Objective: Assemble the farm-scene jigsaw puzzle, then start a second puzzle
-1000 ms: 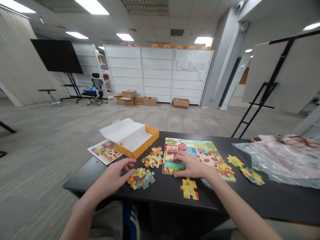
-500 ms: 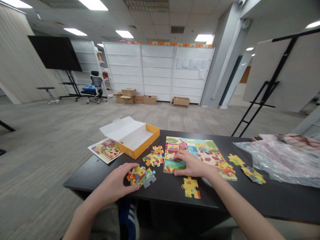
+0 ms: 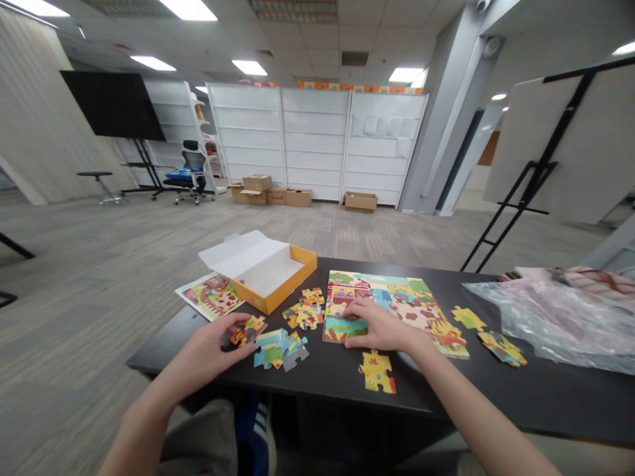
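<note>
At the table's left side, my left hand [image 3: 218, 345] is closed on yellow and orange puzzle pieces [image 3: 248, 330], held between thumb and fingers. Just right of it lies a loose cluster of blue, green and grey puzzle pieces [image 3: 282, 349]. My right hand [image 3: 380, 326] lies on the left part of the picture puzzle board [image 3: 421, 301], its thumb and fingers apart. The board shows farm animals and a red barn. In front of that hand is a yellow puzzle piece [image 3: 377, 371]. Another small pile of puzzle pieces [image 3: 305, 311] sits beside the board's left edge.
An open yellow box [image 3: 278, 291] with a white lid stands at the back left, next to a printed picture card [image 3: 211, 297]. More puzzle pieces [image 3: 502, 348] lie right of the board. A clear plastic bag [image 3: 555, 324] covers the black table's [image 3: 426, 396] right end.
My left hand has moved left, away from the loose cluster, taking the yellow and orange pieces along and uncovering blue and green pieces. My right hand has stayed on the board.
</note>
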Demonstrator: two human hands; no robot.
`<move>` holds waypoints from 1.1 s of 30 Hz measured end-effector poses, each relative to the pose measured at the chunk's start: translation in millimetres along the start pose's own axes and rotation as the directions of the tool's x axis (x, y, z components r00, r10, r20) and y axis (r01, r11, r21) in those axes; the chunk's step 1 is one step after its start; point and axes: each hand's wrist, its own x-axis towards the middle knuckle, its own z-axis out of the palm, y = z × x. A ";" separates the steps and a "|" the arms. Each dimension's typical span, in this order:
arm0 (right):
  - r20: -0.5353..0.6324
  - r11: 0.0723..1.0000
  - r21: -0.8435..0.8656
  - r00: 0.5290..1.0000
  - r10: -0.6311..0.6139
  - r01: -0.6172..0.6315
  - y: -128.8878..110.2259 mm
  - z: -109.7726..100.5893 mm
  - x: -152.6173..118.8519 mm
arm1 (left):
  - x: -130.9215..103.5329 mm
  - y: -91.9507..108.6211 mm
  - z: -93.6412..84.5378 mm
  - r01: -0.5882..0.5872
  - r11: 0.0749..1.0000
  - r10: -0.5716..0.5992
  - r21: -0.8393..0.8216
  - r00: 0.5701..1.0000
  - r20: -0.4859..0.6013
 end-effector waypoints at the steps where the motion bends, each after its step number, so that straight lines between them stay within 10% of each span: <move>1: 0.000 1.000 0.001 1.000 -0.002 0.002 -0.4 -0.4 0.1 | 0.2 -4.6 0.0 0.010 0.999 -0.009 0.032 1.000 -0.016; 8: 0.003 1.000 0.004 1.000 -0.002 0.002 0.1 0.0 0.6 | 3.5 -18.0 6.0 -0.015 0.991 0.023 0.134 0.998 -0.058; 22: 0.007 1.000 0.008 1.000 0.004 -0.004 -1.2 -0.7 0.3 | 0.1 25.1 7.9 -0.133 0.990 0.137 -0.035 0.976 0.171; 33: -0.108 0.996 0.079 0.994 -0.021 0.029 -5.6 -1.6 1.4 | 6.9 64.8 15.2 -0.251 0.965 0.254 -0.073 0.967 0.021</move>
